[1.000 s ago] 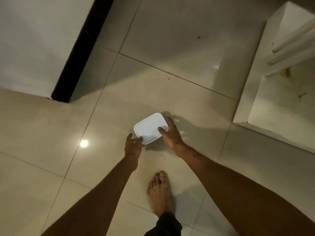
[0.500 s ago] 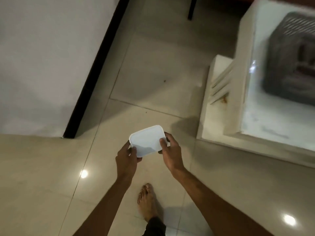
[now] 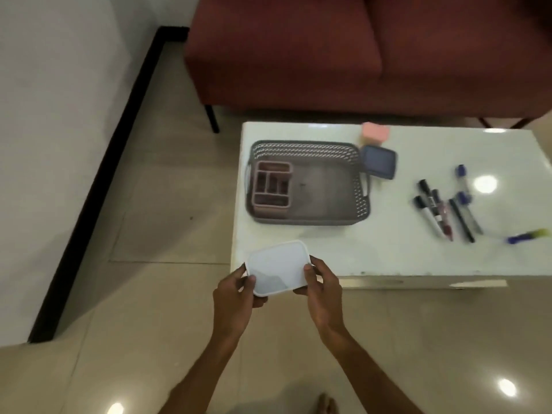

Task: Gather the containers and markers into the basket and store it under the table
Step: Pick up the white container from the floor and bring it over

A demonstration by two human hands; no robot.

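Observation:
I hold a white lidded container (image 3: pixel 277 265) between both hands, just in front of the near left corner of the white table (image 3: pixel 388 255). My left hand (image 3: pixel 236 297) grips its left edge and my right hand (image 3: pixel 321 291) its right edge. A grey perforated basket (image 3: pixel 325 189) sits on the table's left part with a pink divided organizer (image 3: pixel 271 186) inside it. A blue-lidded container (image 3: pixel 378 165) and a pink-lidded one (image 3: pixel 375 133) stand beside the basket's far right corner. Several markers (image 3: pixel 445 210) lie scattered on the right.
A dark red sofa (image 3: pixel 358 55) stands behind the table. A white wall with a black skirting (image 3: pixel 98 186) runs along the left. The floor is glossy beige tile (image 3: pixel 167 180). My foot (image 3: pixel 327 404) shows at the bottom edge.
I lifted the white container off the floor with both hands and raised my view from the floor to the table, bringing the container up to the table's near left corner.

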